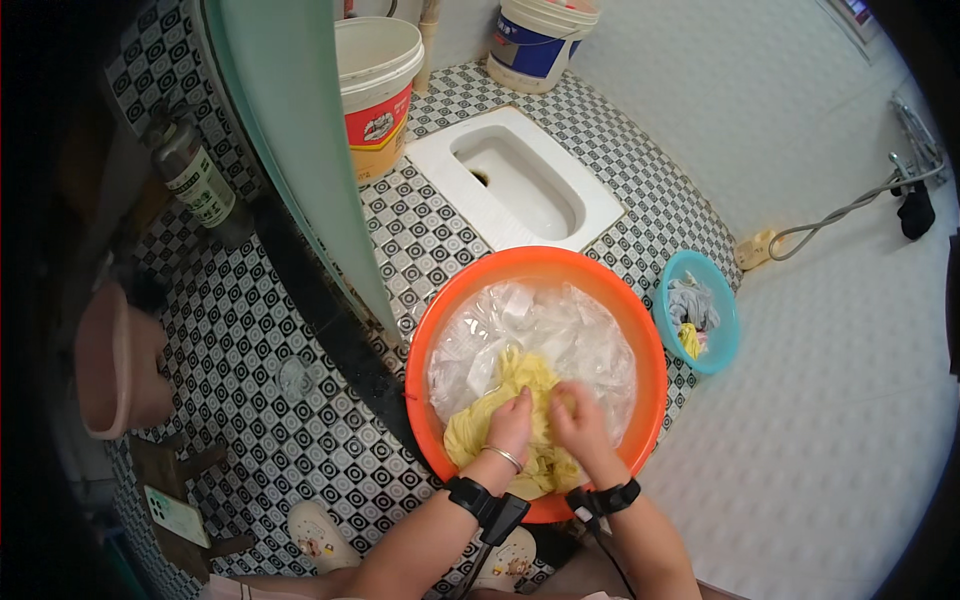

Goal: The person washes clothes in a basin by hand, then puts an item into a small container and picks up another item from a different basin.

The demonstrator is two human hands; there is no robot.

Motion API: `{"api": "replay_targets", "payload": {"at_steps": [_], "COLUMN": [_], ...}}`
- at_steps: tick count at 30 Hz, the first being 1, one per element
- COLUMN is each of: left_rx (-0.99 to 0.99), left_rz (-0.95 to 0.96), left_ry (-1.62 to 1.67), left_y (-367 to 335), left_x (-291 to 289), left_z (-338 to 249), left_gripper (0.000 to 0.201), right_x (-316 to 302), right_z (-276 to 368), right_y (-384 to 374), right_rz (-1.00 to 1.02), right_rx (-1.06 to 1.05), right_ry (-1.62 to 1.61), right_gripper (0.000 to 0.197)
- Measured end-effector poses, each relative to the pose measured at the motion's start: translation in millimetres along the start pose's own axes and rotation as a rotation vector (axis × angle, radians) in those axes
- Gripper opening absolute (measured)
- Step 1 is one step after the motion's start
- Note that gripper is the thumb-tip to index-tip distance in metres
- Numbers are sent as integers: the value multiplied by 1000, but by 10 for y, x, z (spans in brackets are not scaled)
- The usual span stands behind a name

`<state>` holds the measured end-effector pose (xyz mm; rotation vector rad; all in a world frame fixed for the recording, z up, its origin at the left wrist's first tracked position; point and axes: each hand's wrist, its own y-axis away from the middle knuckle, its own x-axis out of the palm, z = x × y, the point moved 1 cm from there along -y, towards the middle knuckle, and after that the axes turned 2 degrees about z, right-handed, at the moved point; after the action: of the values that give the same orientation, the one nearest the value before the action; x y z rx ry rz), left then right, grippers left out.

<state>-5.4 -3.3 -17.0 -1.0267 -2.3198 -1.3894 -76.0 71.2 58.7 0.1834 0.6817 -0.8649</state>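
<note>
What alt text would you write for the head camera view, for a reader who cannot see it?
A person's left hand and right hand handle yellow cloth in a large orange basin holding whitish, wet-looking material. A smaller blue basin with crumpled fabric stands at right, and a white squat toilet lies beyond in the patterned floor.

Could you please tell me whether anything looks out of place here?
One oddity: a phone lies on the wooden stool at lower left, which seems an unusual spot in a washroom with a squat toilet. Nothing looks plainly damaged.
</note>
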Motion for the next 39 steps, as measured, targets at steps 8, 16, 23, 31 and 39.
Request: {"api": "replay_targets", "payload": {"at_steps": [8, 16, 23, 31, 39], "left_rx": [3, -43, 117, 100, -62], "left_rz": [-29, -29, 39, -36, -41], "left_ry": [-180, -1, 230, 16, -33], "left_y": [319, 161, 1, -67, 186], "left_x": [359, 279, 24, 33, 268], "left_z": [-148, -168, -499, -99, -96], "left_gripper": [40, 33, 25, 25, 34], "right_x": [10, 7, -148, -177, 38], "right_z": [-82, -60, -361, -334, -158], "right_y": [52, 18, 68, -4, -60], "right_rz": [88, 175, 465, 116, 247], "right_rx": [165, -16, 3, 348, 132], "right_ry": [46, 60, 73, -342, -27], "right_gripper": [21, 17, 27, 28, 22]}}
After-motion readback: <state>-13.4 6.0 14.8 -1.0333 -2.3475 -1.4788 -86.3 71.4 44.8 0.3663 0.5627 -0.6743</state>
